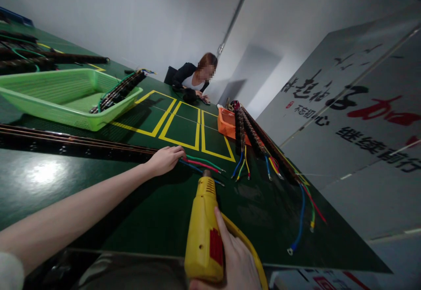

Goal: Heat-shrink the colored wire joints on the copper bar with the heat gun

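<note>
My right hand point(235, 255) is wrapped round a yellow heat gun point(204, 233), whose metal nozzle points away from me toward several coloured wires. My left hand point(166, 160) is closed at the end of a long dark bar point(82, 145), its fingers pinched where the wires come out. From there a green wire point(205, 162), a red wire point(204, 164) and a blue wire point(194, 167) run right, with metal terminals at their tips. The nozzle is close to the red and blue wires.
On the green table point(141, 206) a green basket point(95, 121) stands at the left, an orange basket point(226, 123) farther back. More wired bars point(263, 136) lie at the right and bars point(75, 58) at the far left. A person point(194, 77) sits across the table.
</note>
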`<state>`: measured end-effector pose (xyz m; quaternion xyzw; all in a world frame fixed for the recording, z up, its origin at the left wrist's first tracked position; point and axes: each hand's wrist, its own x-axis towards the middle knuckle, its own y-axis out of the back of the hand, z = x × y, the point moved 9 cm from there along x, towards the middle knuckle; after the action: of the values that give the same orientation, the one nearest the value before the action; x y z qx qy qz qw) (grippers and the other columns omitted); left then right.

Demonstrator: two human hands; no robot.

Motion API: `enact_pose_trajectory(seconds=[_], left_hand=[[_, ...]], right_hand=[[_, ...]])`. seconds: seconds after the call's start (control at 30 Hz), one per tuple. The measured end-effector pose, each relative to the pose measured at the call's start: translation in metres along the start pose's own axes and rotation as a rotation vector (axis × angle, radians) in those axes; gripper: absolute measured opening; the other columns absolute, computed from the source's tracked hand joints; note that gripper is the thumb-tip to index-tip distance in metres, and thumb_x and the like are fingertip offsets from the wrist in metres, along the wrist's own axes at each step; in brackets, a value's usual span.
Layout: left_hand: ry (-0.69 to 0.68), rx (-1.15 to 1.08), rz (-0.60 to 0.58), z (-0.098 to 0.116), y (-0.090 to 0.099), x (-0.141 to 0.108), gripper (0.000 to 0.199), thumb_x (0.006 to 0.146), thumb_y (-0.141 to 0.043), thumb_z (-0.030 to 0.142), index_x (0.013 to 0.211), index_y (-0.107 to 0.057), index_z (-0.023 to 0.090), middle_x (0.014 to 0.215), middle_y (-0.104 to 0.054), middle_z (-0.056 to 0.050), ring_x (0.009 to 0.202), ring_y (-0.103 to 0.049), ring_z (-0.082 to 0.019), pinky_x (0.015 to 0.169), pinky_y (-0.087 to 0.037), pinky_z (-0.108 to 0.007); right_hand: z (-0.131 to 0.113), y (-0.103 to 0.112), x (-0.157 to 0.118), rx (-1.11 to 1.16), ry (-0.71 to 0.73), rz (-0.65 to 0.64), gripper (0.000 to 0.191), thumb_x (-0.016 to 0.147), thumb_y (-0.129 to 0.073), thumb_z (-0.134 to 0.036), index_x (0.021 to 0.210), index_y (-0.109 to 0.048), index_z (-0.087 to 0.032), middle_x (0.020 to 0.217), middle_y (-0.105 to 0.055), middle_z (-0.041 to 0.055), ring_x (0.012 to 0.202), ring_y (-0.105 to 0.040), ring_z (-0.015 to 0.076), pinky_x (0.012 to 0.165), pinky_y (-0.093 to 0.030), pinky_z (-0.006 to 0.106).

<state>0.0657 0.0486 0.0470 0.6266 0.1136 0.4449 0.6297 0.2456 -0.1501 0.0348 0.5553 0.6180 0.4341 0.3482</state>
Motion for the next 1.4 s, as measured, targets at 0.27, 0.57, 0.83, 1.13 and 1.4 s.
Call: enact_pose_trajectory(seconds=[0.27, 0.57, 0.83, 1.13, 1.4], left_hand=[[0.025, -0.035, 0.008, -0.003, 0.000, 0.000, 0.033, 0.087, -0.032, 0.013, 0.109, -0.056, 0.021, 0.119, -0.055, -0.004, 0.104, -0.056, -0.018, 0.089, -0.042, -0.034], [0.041, -0.018, 0.001, -0.003, 0.000, 0.000, 0.033, 0.085, -0.032, 0.012, 0.107, -0.056, 0.021, 0.117, -0.056, -0.004, 0.106, -0.056, -0.018, 0.088, -0.042, -0.035], [0.027, 0.002, 0.026, -0.005, -0.003, 0.002, 0.031, 0.084, -0.035, 0.011, 0.107, -0.055, 0.019, 0.114, -0.057, -0.005, 0.098, -0.058, -0.017, 0.086, -0.043, -0.032], [0.019, 0.009, 0.016, -0.002, 0.000, 0.001, 0.031, 0.085, -0.036, 0.011, 0.108, -0.055, 0.019, 0.114, -0.057, -0.005, 0.094, -0.058, -0.017, 0.085, -0.043, -0.031], [0.014, -0.009, -0.001, -0.001, 0.002, 0.000, 0.033, 0.086, -0.033, 0.011, 0.109, -0.055, 0.020, 0.117, -0.055, -0.005, 0.099, -0.057, -0.017, 0.087, -0.043, -0.032]], right_hand=[[0.004, 0.008, -0.012, -0.122, 0.022, 0.166, 0.122, 0.054, -0.067, -0.073, 0.148, -0.006, -0.025, 0.122, -0.057, 0.0092, 0.098, -0.059, 0.0309, 0.082, -0.046, 0.041], [-0.043, -0.001, -0.003, -0.183, 0.114, 0.333, 0.123, 0.058, -0.046, -0.089, 0.148, -0.010, -0.014, 0.110, -0.060, 0.0150, 0.089, -0.060, 0.0302, 0.077, -0.048, 0.042], [-0.093, -0.012, 0.022, -0.140, 0.259, 0.265, 0.121, 0.057, -0.054, -0.083, 0.147, -0.012, -0.013, 0.097, -0.063, 0.0107, 0.078, -0.061, 0.0262, 0.070, -0.048, 0.040], [-0.091, -0.008, 0.024, -0.154, 0.304, 0.259, 0.122, 0.057, -0.054, -0.082, 0.147, -0.011, -0.013, 0.093, -0.063, 0.0096, 0.075, -0.061, 0.0251, 0.066, -0.047, 0.037], [-0.047, 0.006, 0.012, -0.223, 0.190, 0.275, 0.127, 0.053, -0.055, -0.087, 0.148, -0.009, -0.016, 0.107, -0.062, 0.0119, 0.084, -0.062, 0.0264, 0.073, -0.050, 0.038]])
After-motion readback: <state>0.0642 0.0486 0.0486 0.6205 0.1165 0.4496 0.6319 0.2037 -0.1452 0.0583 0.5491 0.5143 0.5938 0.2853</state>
